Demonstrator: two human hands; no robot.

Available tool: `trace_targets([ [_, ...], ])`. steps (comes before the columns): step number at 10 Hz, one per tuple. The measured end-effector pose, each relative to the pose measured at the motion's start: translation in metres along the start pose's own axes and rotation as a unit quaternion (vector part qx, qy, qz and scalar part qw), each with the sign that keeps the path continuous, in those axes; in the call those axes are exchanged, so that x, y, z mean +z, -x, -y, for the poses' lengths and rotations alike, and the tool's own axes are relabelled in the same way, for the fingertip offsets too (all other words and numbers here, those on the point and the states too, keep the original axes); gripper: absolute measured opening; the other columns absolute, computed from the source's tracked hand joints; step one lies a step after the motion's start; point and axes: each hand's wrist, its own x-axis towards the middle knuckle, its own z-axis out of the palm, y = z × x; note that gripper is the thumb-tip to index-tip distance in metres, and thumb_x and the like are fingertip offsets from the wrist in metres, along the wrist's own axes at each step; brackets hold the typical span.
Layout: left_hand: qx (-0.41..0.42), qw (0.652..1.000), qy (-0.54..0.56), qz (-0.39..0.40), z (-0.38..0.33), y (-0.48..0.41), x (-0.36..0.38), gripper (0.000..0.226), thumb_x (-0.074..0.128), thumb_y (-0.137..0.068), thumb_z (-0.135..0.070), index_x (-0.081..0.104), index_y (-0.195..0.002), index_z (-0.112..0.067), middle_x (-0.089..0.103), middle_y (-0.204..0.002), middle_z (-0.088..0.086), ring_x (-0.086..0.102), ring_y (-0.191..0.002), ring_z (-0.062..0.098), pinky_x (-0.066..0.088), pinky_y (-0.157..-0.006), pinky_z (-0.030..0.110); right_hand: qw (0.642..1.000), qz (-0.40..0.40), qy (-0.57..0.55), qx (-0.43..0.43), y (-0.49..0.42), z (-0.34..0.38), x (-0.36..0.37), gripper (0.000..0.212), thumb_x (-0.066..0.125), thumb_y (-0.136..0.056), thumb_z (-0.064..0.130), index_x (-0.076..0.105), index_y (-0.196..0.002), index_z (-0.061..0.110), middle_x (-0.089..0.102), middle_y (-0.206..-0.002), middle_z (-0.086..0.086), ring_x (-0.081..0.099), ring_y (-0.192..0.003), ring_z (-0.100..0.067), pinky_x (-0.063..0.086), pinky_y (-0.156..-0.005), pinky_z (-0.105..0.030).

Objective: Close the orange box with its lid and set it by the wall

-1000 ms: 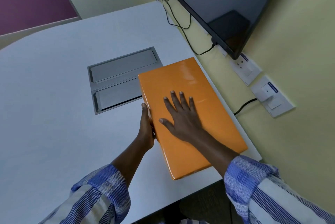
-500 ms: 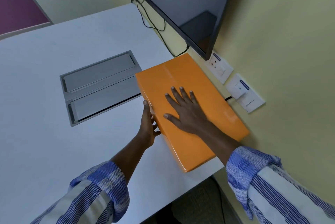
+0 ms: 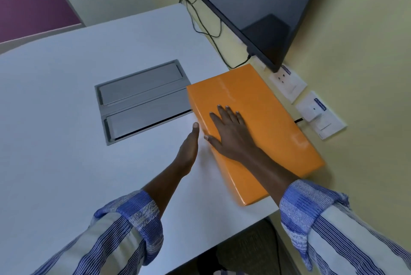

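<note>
Orange box (image 3: 262, 105), glossy and flat, lies closed against the wall (image 3: 360, 56).

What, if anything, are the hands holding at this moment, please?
Nothing is gripped: the right hand lies flat on the orange box lid, the left hand beside its edge.

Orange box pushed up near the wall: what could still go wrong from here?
1. The orange box overhangs the table at its near corner; a further push from the right hand might tip it off.
2. Its far side sits close to the wall sockets and a black cable, which it could press against.
</note>
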Motion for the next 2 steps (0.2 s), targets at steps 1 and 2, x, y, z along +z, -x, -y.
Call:
trace_targets([
  [1,0.014,0.992,-0.119,-0.049,0.016,0.008,-0.032,0.077,0.016,-0.098,-0.073,0.032,-0.159,-0.027,0.032,-0.167,0.002,0.03,-0.153,0.024,0.025,-0.12,0.045,0.999,0.001,0.005,-0.036,-0.007,0.04,0.006,0.072,0.042,-0.099,0.054,0.026,-0.157,0.014,0.018,-0.167,-0.016,0.013,-0.154,-0.036,0.012,-0.124,-0.054],
  [2,0.001,0.975,-0.197,-0.106,0.037,0.023,-0.075,0.083,0.016,-0.098,-0.072,0.039,-0.156,-0.017,0.039,-0.163,0.01,0.036,-0.15,0.03,0.029,-0.123,0.053,0.997,0.027,0.0,-0.071,-0.014,0.086,0.022,0.073,0.045,-0.099,0.052,0.023,-0.158,0.015,0.014,-0.168,-0.015,0.009,-0.155,-0.035,0.009,-0.125,-0.053],
])
